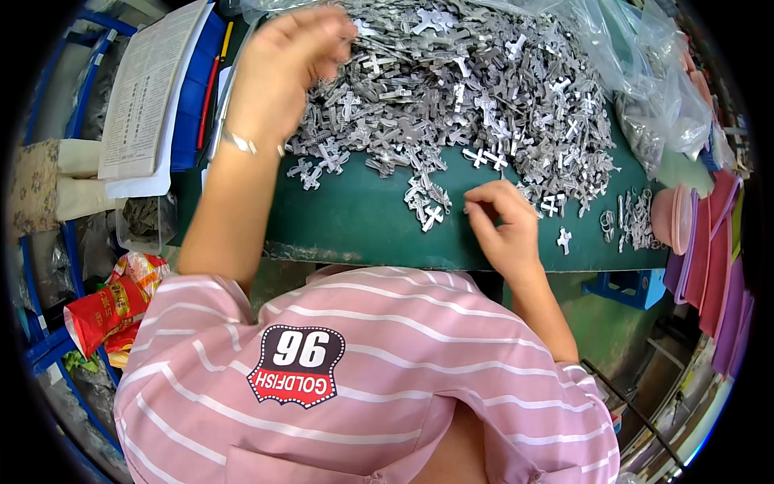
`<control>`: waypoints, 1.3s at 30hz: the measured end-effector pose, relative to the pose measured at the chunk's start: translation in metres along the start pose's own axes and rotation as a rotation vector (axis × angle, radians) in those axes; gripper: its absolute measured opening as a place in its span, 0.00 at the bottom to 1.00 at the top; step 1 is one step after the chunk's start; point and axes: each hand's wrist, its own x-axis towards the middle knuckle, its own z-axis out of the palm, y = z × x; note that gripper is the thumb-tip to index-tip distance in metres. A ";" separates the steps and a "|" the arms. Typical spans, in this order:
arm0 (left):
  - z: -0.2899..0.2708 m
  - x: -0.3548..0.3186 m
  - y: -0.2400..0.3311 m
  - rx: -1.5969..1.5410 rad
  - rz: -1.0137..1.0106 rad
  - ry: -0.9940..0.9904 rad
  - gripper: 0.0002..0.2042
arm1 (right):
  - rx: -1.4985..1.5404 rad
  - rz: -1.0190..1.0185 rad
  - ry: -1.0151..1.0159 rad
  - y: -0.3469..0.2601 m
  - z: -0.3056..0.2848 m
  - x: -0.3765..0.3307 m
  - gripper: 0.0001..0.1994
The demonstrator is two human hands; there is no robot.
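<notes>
A large heap of small silver-grey metal cross pendants (pixel 435 89) covers the far half of the green table (pixel 347 218). My left hand (pixel 294 52) is raised over the heap's far left edge, its fingers bent and smeared by motion. My right hand (pixel 508 230) rests close to the near edge of the table, thumb and forefinger drawn together. Whatever may be between those fingertips is too small to make out. Just left of it lies a small cluster of crosses (pixel 427 200), spilling from the heap. One single cross (pixel 563 240) lies apart, to the right.
At left, printed pages (pixel 149 89) lie over a blue tray (pixel 189 101) beside red and yellow pens. A clear box (pixel 145 222) sits below. Plastic bags (pixel 677 113), loose metal pieces (pixel 641 222) and pink containers (pixel 673 216) stand right. A blue stool (pixel 629 288) is beneath.
</notes>
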 end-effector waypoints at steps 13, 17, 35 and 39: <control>0.064 -0.106 -0.053 0.633 0.135 -0.368 0.12 | 0.156 0.230 -0.075 0.008 0.007 0.004 0.09; 0.073 -0.103 -0.052 0.316 -0.212 -0.369 0.10 | 0.394 0.244 -0.053 0.008 0.005 -0.002 0.13; 0.067 -0.100 -0.049 -0.128 -0.247 -0.215 0.11 | 0.414 0.295 -0.158 -0.040 -0.075 0.161 0.10; 0.061 -0.106 -0.043 -0.102 -0.247 -0.177 0.11 | 0.854 0.029 0.106 -0.054 -0.091 0.259 0.17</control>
